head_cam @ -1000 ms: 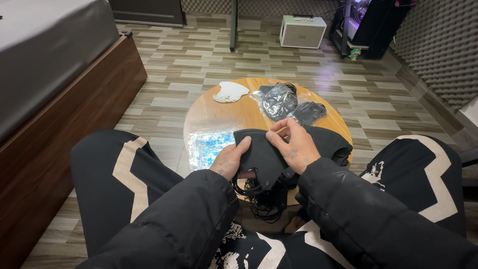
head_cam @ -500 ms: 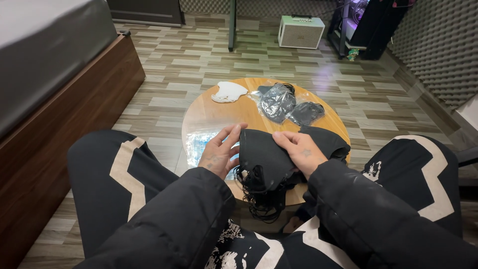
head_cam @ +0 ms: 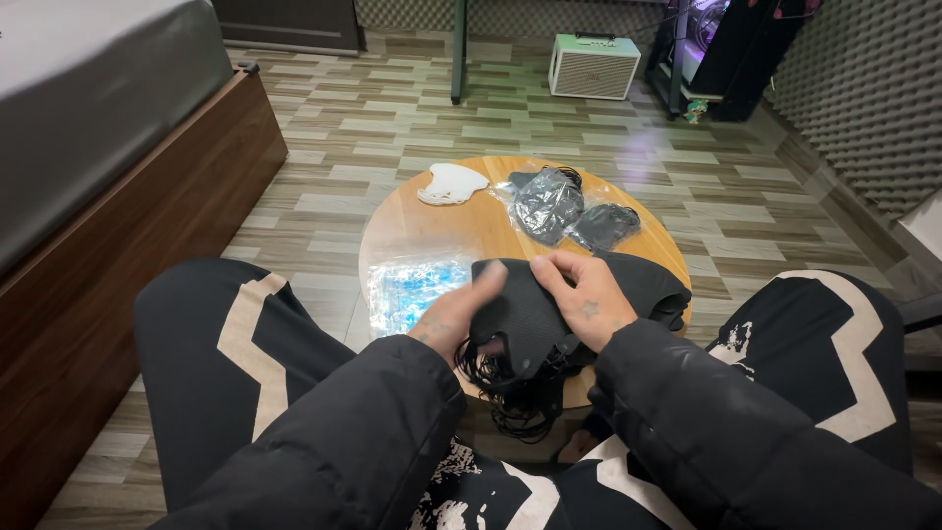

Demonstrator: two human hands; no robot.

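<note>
Both my forearms come in from below in black puffy sleeves and meet over the near edge of the round wooden desk point(head_cam: 471, 226). My left hand point(head_cam: 461, 319) lies palm up and a little blurred, fingers loosely spread and open, its fingertips under the left edge of a black face mask point(head_cam: 515, 309). My right hand point(head_cam: 584, 299) is turned back-up, with thumb and forefinger pinched on the top edge of that same mask, so it is closed on the fabric.

The mask sits between my two hands, on top of a heap of more black masks point(head_cam: 638, 280) that spreads to the right of my right hand. Its long axis runs roughly from my left hand to my right, with the folded edge toward the far side. Its thin black ear loops point(head_cam: 510, 393) hang down in a tangle below both hands, over the desk's near rim.

Just beyond my left hand lies a clear plastic bag with blue print point(head_cam: 412, 285). Farther out, past my right hand, are two clear packets of dark masks point(head_cam: 549, 201), and a white mask point(head_cam: 451, 184) lies well beyond my left hand.
</note>
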